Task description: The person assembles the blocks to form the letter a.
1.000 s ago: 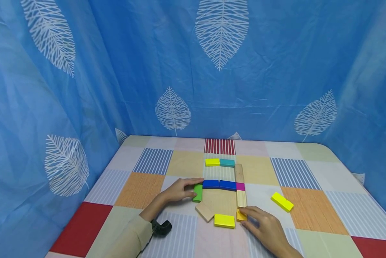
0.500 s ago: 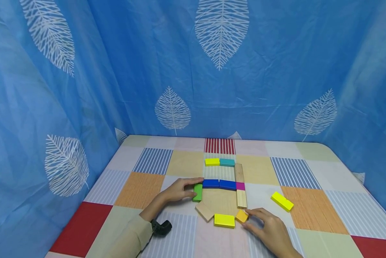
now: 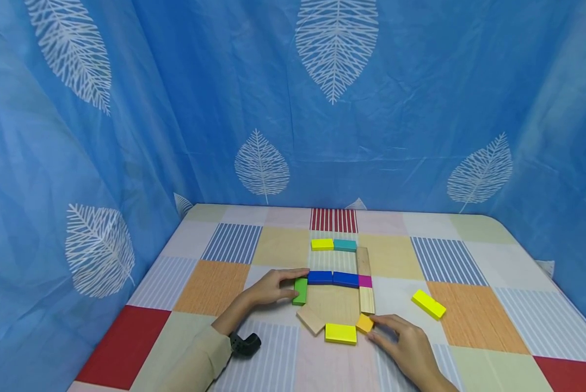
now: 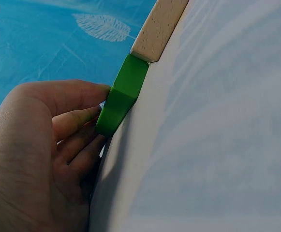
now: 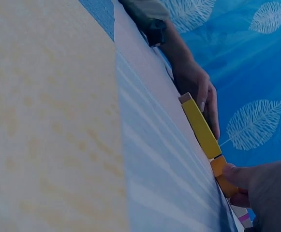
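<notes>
On the patterned tablecloth, my right hand point(image 3: 409, 348) pinches a small orange block point(image 3: 364, 324) between thumb and fingers. That block stands at a slant, close to the right end of a yellow block point(image 3: 340, 334) and the near end of a pale wooden block point(image 3: 366, 300). Over on the left, my left hand point(image 3: 268, 288) holds a green block point(image 3: 300, 291), thumb at its near side and fingertips by its far end. The left wrist view shows the thumb against the green block point(image 4: 123, 92), with a pale wooden block point(image 4: 159, 29) touching it.
Two blue blocks point(image 3: 320, 277) and a magenta block point(image 3: 365, 281) join the outline. Behind them lie a yellow block point(image 3: 322, 245), a teal block point(image 3: 345, 245) and a long wooden block point(image 3: 363, 261). A tilted wooden block point(image 3: 310, 319) lies front left; yellow pieces point(image 3: 428, 304) rest far right.
My right hand has turned the orange block from straight in line with the pale wooden block to a slant, then shifted it slightly left and away from me. My left hand stays put.
</notes>
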Available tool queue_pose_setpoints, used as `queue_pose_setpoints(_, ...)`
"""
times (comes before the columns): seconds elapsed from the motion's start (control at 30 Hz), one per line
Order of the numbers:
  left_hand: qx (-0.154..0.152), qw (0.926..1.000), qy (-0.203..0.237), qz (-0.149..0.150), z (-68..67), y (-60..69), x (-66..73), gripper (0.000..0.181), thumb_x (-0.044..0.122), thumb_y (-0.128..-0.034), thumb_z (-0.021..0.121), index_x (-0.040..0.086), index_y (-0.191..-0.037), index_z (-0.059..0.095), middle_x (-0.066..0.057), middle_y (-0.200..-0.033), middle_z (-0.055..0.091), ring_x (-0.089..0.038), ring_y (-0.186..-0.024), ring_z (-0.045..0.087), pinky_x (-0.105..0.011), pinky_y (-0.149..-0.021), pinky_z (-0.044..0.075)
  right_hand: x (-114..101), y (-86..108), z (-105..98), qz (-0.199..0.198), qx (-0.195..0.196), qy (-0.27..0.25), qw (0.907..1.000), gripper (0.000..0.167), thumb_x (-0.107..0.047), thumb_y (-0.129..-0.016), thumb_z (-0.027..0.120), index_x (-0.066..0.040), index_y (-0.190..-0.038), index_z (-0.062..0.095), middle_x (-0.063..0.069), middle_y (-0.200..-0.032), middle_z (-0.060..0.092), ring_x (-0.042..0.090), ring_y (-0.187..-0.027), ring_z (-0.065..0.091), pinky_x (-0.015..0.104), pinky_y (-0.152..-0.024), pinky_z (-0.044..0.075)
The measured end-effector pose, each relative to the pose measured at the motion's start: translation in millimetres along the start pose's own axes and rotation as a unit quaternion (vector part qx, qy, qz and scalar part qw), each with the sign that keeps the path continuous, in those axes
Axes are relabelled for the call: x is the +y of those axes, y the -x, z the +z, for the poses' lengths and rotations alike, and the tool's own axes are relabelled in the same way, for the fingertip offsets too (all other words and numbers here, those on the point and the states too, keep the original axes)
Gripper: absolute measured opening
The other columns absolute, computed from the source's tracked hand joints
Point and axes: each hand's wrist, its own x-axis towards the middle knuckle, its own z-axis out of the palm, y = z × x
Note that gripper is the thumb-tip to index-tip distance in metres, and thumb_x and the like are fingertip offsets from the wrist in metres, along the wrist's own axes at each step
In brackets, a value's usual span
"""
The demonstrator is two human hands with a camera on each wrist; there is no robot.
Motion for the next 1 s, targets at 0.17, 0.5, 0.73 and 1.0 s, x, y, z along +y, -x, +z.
queue_pose_setpoints(0.17, 0.000, 1.0000, 0.001, -0.005, 0.4, -0.6, -0.7, 0.054, 0.018, -0.0865, 0.061, 0.015, -0.138, 0.045, 0.006, -0.139, 0.044, -0.012, -0.128, 0.037, -0.032, -0.104, 0.032, 2.6, -0.6, 2.3, 0.005, 0.002, -0.004, 1.0000, 0.034, -0.023, -0.065, 0.083, -0.015, -0.096, 0.073, -0.004, -0.091, 0.069, 0.019, -0.089, 0.065, 0.038, -0.076, 0.053)
queue_pose_setpoints(0.5, 0.003, 1.0000, -0.001, 0.001, 0.2, -0.2, -0.3, 0.053, 0.018, -0.0869, 0.061, 0.013, -0.138, 0.045, 0.003, -0.138, 0.044, -0.014, -0.128, 0.038, -0.034, -0.104, 0.033, 6.4, -0.9, 5.9, 0.012, -0.004, -0.004, 0.9999, 0.035, -0.024, -0.067, 0.082, -0.014, -0.099, 0.072, -0.002, -0.093, 0.069, 0.021, -0.091, 0.065, 0.039, -0.077, 0.052)
queue_pose_setpoints(0.73, 0.002, 1.0000, -0.004, 0.007, -1.0, -0.1, 1.0, 0.053, 0.019, -0.0873, 0.061, 0.013, -0.138, 0.045, 0.002, -0.139, 0.044, -0.016, -0.128, 0.038, -0.035, -0.104, 0.033, 6.8, -0.6, 6.0, 0.017, 0.000, -0.004, 0.9998, 0.035, -0.023, -0.068, 0.082, -0.015, -0.100, 0.072, -0.002, -0.095, 0.069, 0.021, -0.092, 0.065, 0.039, -0.077, 0.052)
queue_pose_setpoints(1.0, -0.001, 1.0000, -0.005, 0.003, 0.1, -0.6, -0.5, 0.054, 0.017, -0.0867, 0.061, 0.013, -0.138, 0.045, 0.003, -0.139, 0.044, -0.014, -0.129, 0.037, -0.033, -0.104, 0.033, 7.3, -0.1, 6.3, 0.019, -0.004, -0.009, 0.9998, 0.035, -0.021, -0.069, 0.081, -0.014, -0.102, 0.071, 0.000, -0.097, 0.069, 0.022, -0.094, 0.064, 0.040, -0.077, 0.052)
